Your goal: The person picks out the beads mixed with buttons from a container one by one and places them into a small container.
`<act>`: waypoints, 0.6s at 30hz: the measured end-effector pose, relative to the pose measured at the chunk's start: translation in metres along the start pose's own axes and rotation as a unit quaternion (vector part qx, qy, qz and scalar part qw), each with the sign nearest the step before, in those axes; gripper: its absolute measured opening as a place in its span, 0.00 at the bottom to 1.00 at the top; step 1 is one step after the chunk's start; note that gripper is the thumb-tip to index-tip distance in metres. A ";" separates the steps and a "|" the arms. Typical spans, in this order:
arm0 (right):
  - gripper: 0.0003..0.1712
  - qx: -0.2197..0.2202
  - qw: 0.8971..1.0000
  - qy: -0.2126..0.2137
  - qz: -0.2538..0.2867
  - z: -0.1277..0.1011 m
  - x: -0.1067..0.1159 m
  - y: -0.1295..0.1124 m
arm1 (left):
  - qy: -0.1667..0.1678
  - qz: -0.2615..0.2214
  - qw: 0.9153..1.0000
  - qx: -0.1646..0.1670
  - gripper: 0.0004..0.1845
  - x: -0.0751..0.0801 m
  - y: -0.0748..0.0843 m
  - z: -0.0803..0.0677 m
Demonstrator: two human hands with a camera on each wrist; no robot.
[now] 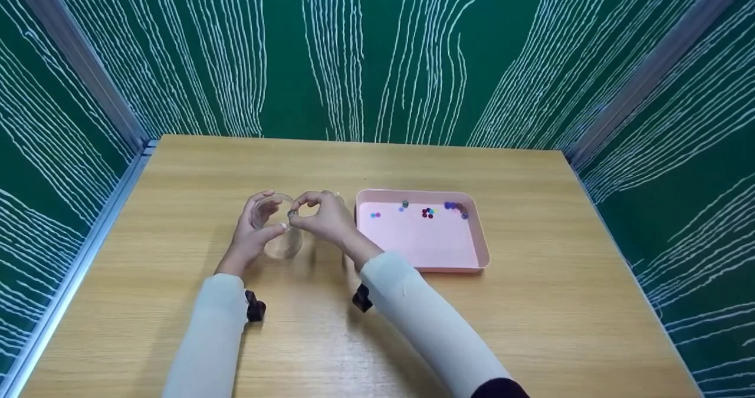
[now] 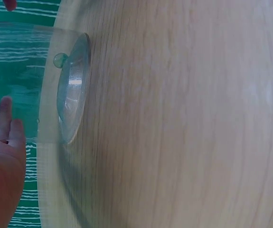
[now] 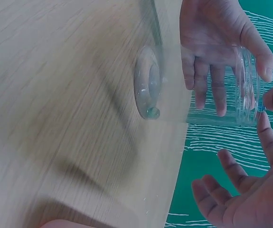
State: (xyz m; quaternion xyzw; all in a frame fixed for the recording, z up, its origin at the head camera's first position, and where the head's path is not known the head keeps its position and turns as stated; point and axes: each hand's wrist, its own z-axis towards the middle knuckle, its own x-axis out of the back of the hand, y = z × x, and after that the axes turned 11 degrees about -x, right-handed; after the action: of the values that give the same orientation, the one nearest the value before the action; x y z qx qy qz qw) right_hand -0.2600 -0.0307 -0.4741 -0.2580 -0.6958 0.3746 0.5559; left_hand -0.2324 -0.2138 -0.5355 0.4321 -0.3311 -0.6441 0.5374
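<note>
Your left hand (image 1: 252, 233) wraps its fingers around the clear jar (image 1: 277, 228), which stands upright on the table (image 1: 177, 209) (one green bead (image 2: 60, 60) already lies inside). Your right hand (image 1: 325, 216) pinches a bead (image 1: 291, 213) over the rim. Release it centred. The pink tray (image 1: 481, 239) sits just right.

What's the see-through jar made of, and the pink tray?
The jar looks like clear glass or hard plastic: the wood and fingers show straight through its smooth, shiny wall. The pink tray seems to be matte moulded plastic, with an even colour and rounded rim.
</note>
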 end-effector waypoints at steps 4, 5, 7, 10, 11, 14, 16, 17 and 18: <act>0.06 0.001 1.000 0.005 -0.001 0.000 -0.001 0.001 | -0.004 0.002 1.000 0.004 0.38 0.000 0.000 0.000; 0.06 -0.001 1.000 0.005 0.000 0.000 -0.001 0.001 | -0.004 0.003 1.000 0.004 0.39 0.001 0.000 0.000; 0.06 -0.003 1.000 0.006 0.001 0.000 -0.001 0.001 | -0.004 0.003 1.000 0.005 0.38 0.001 0.000 0.000; 0.08 -0.011 1.000 0.003 0.000 -0.002 -0.001 0.001 | -0.006 0.003 1.000 0.005 0.38 0.001 0.000 0.000; 0.09 -0.013 1.000 0.002 -0.001 -0.002 -0.001 0.000 | -0.007 0.004 1.000 0.005 0.38 0.001 0.000 0.000; 0.11 -0.017 1.000 0.000 0.000 -0.003 -0.001 0.000 | -0.009 0.003 1.000 0.002 0.38 0.001 0.000 0.000; 0.10 -0.016 1.000 0.001 0.002 -0.003 -0.001 0.000 | -0.006 0.000 1.000 -0.002 0.38 0.001 0.000 0.000; 0.10 -0.016 1.000 0.002 0.003 -0.003 -0.001 0.000 | -0.006 -0.001 1.000 -0.004 0.38 0.001 0.000 0.000; 0.09 -0.016 1.000 0.003 0.003 -0.003 -0.001 0.000 | -0.005 -0.001 1.000 -0.007 0.38 0.001 0.000 0.000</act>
State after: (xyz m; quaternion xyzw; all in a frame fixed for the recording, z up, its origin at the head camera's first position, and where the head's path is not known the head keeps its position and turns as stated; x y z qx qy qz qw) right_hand -0.2566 -0.0307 -0.4744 -0.2699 -0.6994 0.3641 0.5526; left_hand -0.2329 -0.2148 -0.5361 0.4258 -0.3289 -0.6490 0.5379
